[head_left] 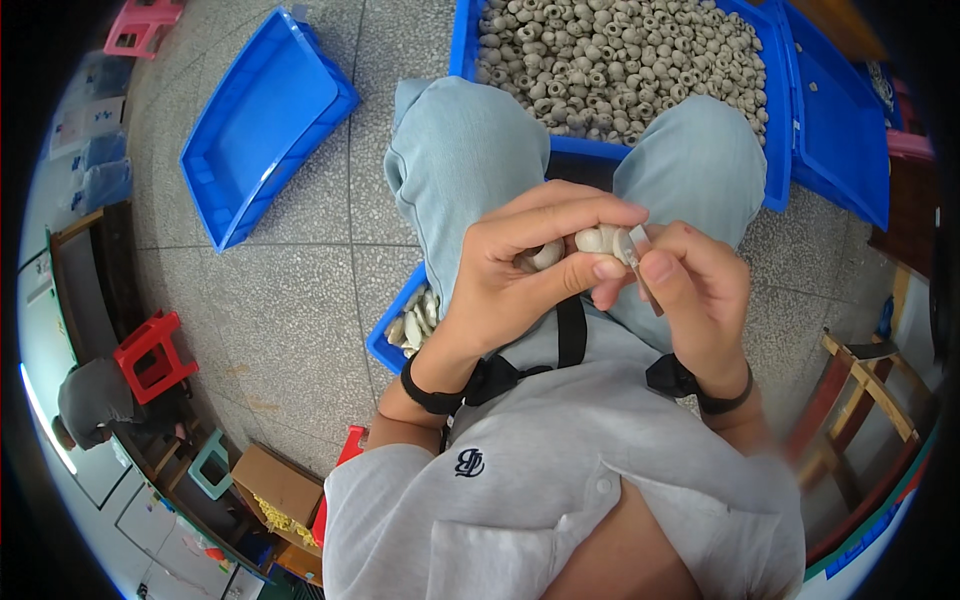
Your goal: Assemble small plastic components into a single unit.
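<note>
Above my lap, my left hand (540, 250) pinches a small pale, rounded, lobed piece (596, 240) between thumb and fingers. A second pale, rounded piece (546, 256) is tucked in the same palm. My right hand (690, 285) is closed on a thin flat metal blade (641, 250), with the thumb pressed along it. The blade's upper end meets the right end of the lobed piece. Fingers hide part of both the blade and the pieces. Past my knees stands a large blue bin (458, 45) filled with many grey, round, hollow pieces (620, 60).
A blue crate (250, 130) lies on the floor at left, and another (840, 130) stands right of the bin. By my left thigh a small blue bin (385, 345) holds pale pieces. Farther left are a red stool (155, 355), a person (95, 400) and a cardboard box (278, 482).
</note>
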Demonstrator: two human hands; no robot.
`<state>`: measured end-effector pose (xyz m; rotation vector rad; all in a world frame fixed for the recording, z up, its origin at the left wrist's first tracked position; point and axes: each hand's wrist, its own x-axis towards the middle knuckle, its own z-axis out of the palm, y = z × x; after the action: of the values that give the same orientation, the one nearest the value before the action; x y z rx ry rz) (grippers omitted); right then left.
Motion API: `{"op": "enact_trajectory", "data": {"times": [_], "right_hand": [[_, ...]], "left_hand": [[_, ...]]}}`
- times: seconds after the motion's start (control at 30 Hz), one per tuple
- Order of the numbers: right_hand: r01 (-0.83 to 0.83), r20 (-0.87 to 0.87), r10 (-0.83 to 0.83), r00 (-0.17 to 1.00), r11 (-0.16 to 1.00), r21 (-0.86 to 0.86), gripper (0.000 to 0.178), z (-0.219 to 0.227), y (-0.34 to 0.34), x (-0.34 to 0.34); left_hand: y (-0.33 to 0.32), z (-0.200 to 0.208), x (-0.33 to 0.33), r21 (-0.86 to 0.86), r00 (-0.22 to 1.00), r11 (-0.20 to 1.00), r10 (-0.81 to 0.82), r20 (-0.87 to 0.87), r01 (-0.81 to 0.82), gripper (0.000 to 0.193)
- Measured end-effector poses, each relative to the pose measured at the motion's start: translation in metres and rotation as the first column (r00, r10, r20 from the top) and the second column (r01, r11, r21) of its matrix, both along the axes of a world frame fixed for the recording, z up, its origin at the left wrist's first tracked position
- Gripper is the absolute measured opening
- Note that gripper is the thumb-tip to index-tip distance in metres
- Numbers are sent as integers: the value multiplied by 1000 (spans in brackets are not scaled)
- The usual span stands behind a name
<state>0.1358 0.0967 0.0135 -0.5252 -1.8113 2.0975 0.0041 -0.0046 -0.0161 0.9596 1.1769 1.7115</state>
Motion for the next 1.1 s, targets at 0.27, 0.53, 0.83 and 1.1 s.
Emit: {"op": "enact_trajectory", "data": {"times": [0.27, 0.53, 0.83, 1.1], "right_hand": [[-16, 1, 16, 1000, 998, 58, 21, 2, 2, -3], [-27, 18, 25, 1000, 989, 144, 18, 2, 3, -3], [1, -29, -2, 1000, 1000, -14, 19, 5, 1, -3], [-30, -28, 33, 999, 997, 77, 18, 4, 3, -1]], "left_hand": [[-1, 2, -1, -12, 1000, 1000, 5, -1, -5, 25], [-2, 2, -1, -22, 999, 1000, 16, -37, -16, 25], [-4, 3, 1, -108, 999, 994, 39, 35, -35, 31], [-3, 5, 1, -121, 999, 992, 30, 43, -24, 35]]}}
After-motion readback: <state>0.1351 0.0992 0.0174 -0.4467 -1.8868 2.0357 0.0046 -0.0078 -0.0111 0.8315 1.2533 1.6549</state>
